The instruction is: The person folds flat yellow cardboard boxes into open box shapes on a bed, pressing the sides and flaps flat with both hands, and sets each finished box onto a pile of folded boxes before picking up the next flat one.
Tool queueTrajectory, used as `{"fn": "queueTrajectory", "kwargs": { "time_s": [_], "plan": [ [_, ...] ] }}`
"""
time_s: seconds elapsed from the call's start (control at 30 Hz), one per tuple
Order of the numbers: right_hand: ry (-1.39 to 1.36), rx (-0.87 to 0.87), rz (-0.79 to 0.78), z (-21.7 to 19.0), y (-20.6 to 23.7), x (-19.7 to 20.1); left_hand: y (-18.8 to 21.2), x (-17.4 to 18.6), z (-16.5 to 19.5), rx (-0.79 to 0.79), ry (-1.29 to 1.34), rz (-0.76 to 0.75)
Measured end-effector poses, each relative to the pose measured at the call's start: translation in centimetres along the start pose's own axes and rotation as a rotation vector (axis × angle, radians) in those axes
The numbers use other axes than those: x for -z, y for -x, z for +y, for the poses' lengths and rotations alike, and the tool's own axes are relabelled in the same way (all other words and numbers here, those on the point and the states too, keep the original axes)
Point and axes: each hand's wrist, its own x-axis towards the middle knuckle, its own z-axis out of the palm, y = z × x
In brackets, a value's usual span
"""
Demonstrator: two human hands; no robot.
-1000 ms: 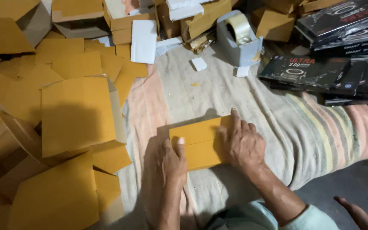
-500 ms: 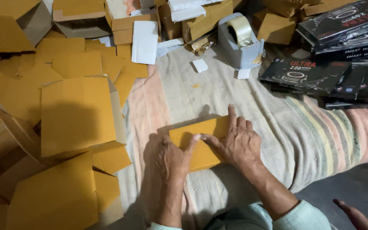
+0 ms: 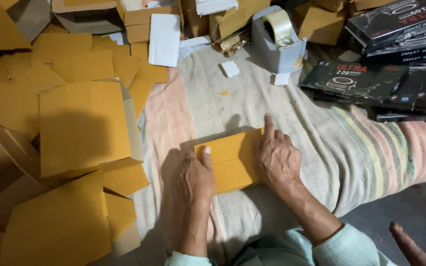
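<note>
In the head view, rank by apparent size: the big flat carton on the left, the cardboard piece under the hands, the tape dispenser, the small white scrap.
1. Big flat carton
2. Cardboard piece under both hands, partly covered
3. Tape dispenser, farther off, so unsure against 2
4. White scrap

Striped cloth [image 3: 361, 143] spread over dark floor [image 3: 415, 207]; flat cardboard heap [image 3: 65, 123] left; warm overhead light.

Two bare hands and forearms enter from the near edge of the head view. The left hand [image 3: 193, 175] and the right hand [image 3: 278, 158] wear no gloves, rings or watch. The knuckles and tendons stand out, and the nails are short. Each forearm is bare up to a pale mint-green sleeve [image 3: 343, 246], soft and loosely gathered at the cuff, near the bottom edge. Between the sleeves shows more of the same light green garment.
</note>
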Motion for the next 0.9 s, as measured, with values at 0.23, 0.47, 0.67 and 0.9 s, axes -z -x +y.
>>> {"fn": "queueTrajectory", "kwargs": {
  "time_s": [0.23, 0.47, 0.67, 0.9],
  "plan": [
    [0.016, 0.021, 0.026, -0.2, -0.2, -0.3, 0.9, 1.5, 1.8, -0.005, -0.115, -0.040],
    [0.064, -0.036, -0.129, 0.5, -1.4, -0.1, 1.8, 1.4, 2.7, 0.006, -0.096, -0.013],
    [0.085, 0.038, -0.047, 0.3, -0.8, 0.2, 1.3, 0.5, 2.4, 0.041, -0.041, -0.075],
    [0.000, -0.010, 0.032, -0.3, 0.7, 0.4, 2.2, 0.0, 2.9, -0.026, -0.105, 0.087]
  ]
}}
